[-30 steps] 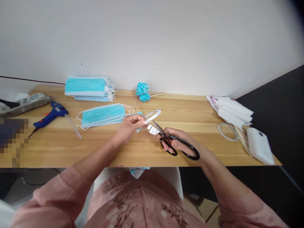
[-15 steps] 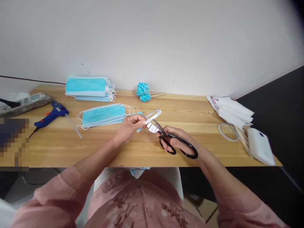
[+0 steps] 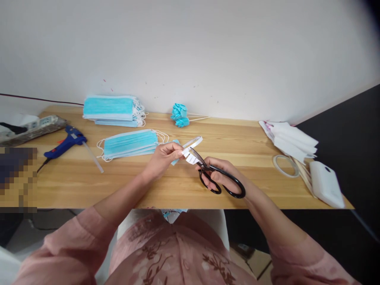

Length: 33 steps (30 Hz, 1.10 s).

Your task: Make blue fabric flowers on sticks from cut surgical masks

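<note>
Between thumb and fingers, my left hand (image 3: 164, 158) pinches a white strip (image 3: 192, 146); its upper part bends round in a loop, and its lower end is cut into a fringe. My right hand (image 3: 221, 174) is wrapped round the black handles of a pair of scissors (image 3: 208, 168), whose blades lie at the fringed part of the strip. Just behind my left hand lie several blue face masks (image 3: 130, 144) with white ear loops. A small light-blue piece (image 3: 175, 161) shows partly under the left fingers.
At the back stand a stack of masks (image 3: 108, 107) and blue paper-like flowers (image 3: 179, 113) on sticks. A blue glue gun (image 3: 67, 141) and power strip (image 3: 44, 126) lie left. On the right are white folded sheets (image 3: 292, 136), a tape roll (image 3: 277, 168), wooden sticks (image 3: 304, 178) and a white case (image 3: 326, 184).
The scissors have shifted slightly up and left along the strip, and their handles have drawn a little closer together. My left hand keeps its hold almost in place.
</note>
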Motion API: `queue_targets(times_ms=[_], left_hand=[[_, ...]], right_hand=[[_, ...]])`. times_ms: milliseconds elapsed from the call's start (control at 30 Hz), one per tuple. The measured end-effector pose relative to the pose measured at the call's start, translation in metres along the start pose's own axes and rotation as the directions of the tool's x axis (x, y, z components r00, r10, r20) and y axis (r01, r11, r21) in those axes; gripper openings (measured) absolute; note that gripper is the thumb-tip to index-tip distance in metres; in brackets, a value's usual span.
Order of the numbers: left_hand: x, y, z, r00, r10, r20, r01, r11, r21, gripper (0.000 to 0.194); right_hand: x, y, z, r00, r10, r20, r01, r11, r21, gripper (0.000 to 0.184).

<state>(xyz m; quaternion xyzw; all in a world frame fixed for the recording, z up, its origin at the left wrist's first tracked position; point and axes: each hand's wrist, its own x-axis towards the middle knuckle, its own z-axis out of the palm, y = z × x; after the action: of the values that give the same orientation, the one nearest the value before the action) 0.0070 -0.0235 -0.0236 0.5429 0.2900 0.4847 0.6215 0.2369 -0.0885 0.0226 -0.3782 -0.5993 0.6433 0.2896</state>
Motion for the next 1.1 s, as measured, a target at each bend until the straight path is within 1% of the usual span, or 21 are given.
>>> queue_targets(times_ms=[267,667,867,1100], left_hand=[[0.0,0.002,0.001,1.0,-0.006,-0.014,0.006,1.0,0.005,0.039],[0.001,0.002,0.001,1.0,0.0,-0.019,0.0,1.0,-0.006,0.041],[0.001,0.002,0.001,1.0,0.004,-0.016,-0.004,1.0,0.013,0.04],[0.0,0.004,0.003,1.0,-0.002,-0.022,0.003,1.0,0.022,0.043]], right_hand=[[0.001,-0.002,0.003,0.999,0.041,-0.035,-0.042,0.999,-0.016,0.069],[0.001,-0.001,0.008,0.995,0.062,-0.08,-0.057,0.996,0.066,0.065],[0.001,-0.002,0.012,0.992,0.047,-0.121,-0.036,0.995,0.088,0.063],[0.001,0.001,0.012,0.993,0.03,-0.111,-0.02,0.995,0.094,0.062]])
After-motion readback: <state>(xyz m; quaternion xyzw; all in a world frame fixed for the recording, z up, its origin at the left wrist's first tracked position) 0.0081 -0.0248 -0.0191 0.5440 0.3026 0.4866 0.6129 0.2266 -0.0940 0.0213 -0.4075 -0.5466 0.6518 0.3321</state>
